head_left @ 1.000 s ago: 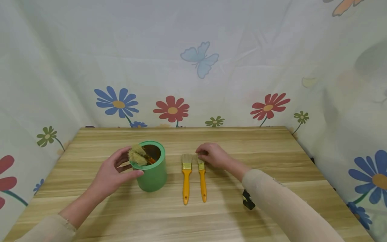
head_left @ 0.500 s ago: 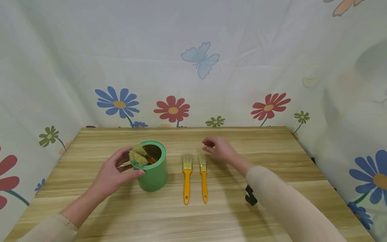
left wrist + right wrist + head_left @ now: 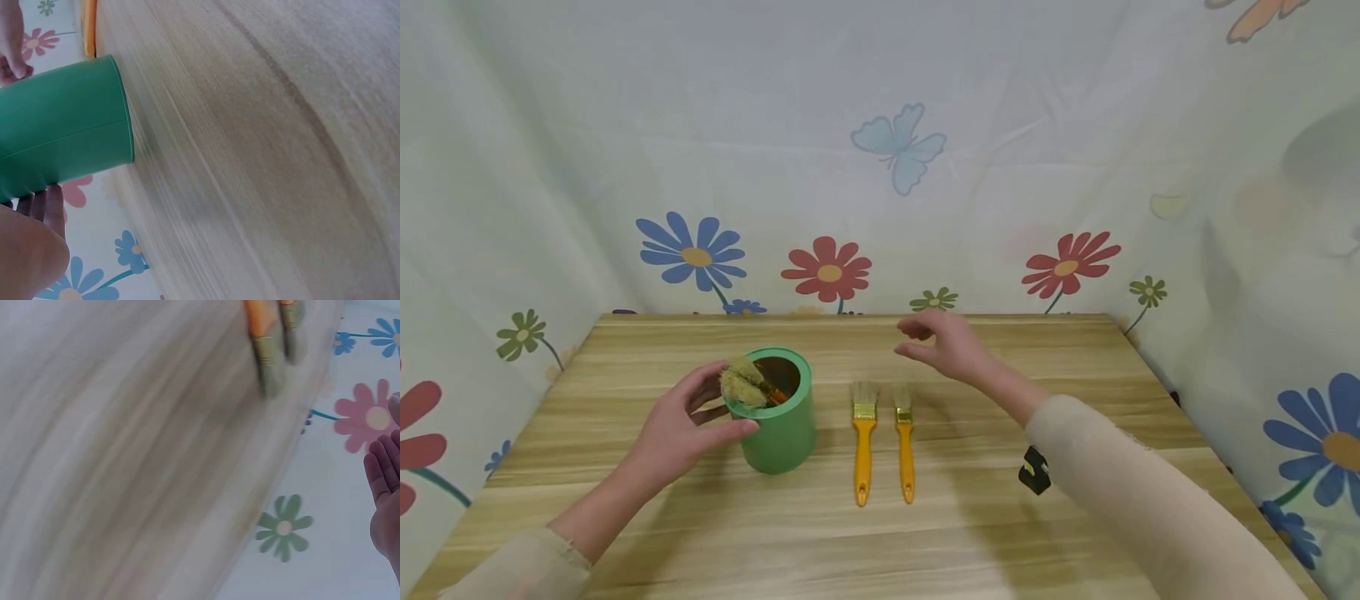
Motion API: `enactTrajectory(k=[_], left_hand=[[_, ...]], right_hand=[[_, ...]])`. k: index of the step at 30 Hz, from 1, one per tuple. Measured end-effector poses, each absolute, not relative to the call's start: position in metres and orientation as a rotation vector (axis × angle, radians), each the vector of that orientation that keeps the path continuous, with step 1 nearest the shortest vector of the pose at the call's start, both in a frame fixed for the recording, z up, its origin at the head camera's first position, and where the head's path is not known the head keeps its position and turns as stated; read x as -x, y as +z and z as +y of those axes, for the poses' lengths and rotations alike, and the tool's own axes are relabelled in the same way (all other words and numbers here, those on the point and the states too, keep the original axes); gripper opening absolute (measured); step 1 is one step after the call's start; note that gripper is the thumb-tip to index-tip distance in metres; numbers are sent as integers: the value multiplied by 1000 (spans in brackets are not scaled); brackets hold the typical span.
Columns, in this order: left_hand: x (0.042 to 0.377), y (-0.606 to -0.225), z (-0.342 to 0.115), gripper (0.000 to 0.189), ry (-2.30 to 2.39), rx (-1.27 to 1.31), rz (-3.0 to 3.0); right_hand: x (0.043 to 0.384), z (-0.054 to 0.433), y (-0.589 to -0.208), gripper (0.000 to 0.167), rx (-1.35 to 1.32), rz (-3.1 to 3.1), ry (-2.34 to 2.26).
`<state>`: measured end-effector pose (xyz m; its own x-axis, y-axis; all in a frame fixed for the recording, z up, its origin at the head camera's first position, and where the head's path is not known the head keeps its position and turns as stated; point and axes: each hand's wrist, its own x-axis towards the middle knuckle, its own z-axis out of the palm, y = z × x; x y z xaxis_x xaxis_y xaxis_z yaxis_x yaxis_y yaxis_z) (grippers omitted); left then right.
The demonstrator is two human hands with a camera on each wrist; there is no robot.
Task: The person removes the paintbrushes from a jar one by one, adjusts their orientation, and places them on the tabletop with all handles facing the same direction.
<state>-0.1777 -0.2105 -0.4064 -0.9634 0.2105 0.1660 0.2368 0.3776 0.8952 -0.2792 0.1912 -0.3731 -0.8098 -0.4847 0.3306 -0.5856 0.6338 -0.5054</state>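
Note:
My left hand [image 3: 681,425] holds the green can [image 3: 778,446] at its left side, thumb at the front below the rim and fingers behind. In the left wrist view its curled fingers [image 3: 53,209] lie along the can wall. Bristly, straw-coloured brush heads [image 3: 741,385] lean on the can's left rim, with an orange part showing inside. To the right of the can, two flat paintbrushes with yellow handles lie side by side, bristles away from me: a wider paintbrush [image 3: 863,454] and a narrower paintbrush [image 3: 906,458]. Beyond the narrower one, my right hand [image 3: 951,346] is raised with nothing in it.
The wood-grain table [image 3: 760,542] ends at a white curtain [image 3: 775,192] printed with flowers and butterflies, which also hangs along both sides. A small black piece [image 3: 1035,471] shows beside the right sleeve [image 3: 1120,475].
My right hand has drawn up and away from the narrower paintbrush's bristles, its thumb and fingers spreading apart. The left hand, the can and both paintbrushes on the table stay in place.

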Motion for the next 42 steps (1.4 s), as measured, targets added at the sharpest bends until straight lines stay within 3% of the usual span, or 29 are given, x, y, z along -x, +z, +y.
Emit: enactTrajectory(k=[24,42], left_hand=[[180,-409,-213,88,-1663,427,-2586],[179,-410,-211,87,-1650,428,-2607]], right_hand=[[244,130,-320,54,-1162,-2626,925],[228,85,-318,57,-1295,-2635,931]])
